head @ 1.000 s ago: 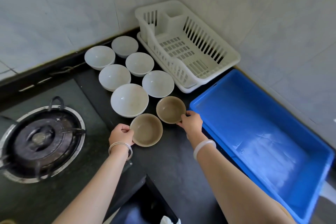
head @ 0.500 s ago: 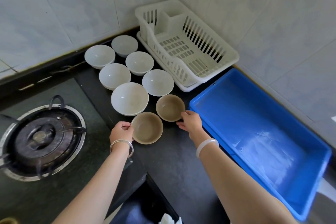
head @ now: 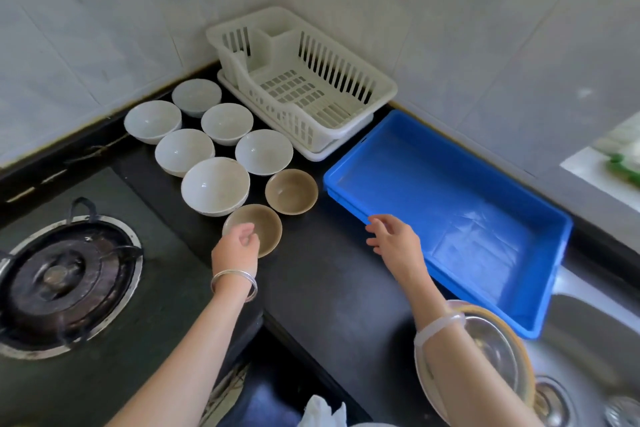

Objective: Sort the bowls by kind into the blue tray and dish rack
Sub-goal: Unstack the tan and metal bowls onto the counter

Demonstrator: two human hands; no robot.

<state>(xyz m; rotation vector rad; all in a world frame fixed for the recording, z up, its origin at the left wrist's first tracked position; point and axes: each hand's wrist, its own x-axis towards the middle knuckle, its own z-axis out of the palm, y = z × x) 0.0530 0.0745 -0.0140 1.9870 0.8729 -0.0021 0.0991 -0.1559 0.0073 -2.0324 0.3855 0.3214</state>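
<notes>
Work surface: black countertop (head: 311, 288) in a tiled corner. Clock directions are read with 12 o'clock at the top of the head view.

Left hand (head: 235, 250): positioned over the near rim of the nearer brown bowl (head: 263, 229), fingers loosely curled toward the thumb. Whether the fingertips pinch the rim or only hover over it cannot be told. A silver bangle (head: 235, 282) sits on the wrist.

Right hand (head: 394, 239): empty, fingers spread and slightly bent, held over the counter just beside the near-left edge of the blue tray (head: 519, 315). A pale bangle (head: 438, 326) sits on the forearm.

Second brown bowl (head: 291, 191): upright on the counter at 1 o'clock from the nearer one, close beside it, touched by neither hand.

White bowls: six, all upright, grouped at 11 o'clock from the brown pair. The largest white bowl (head: 215, 185) stands just beside the nearer brown bowl.

White dish rack (head: 346, 135): at 12 o'clock, against the corner, holding no bowls.

Blue tray: at 3 o'clock, holding no bowls.

Gas burner (head: 62, 281): at 9 o'clock.
</notes>
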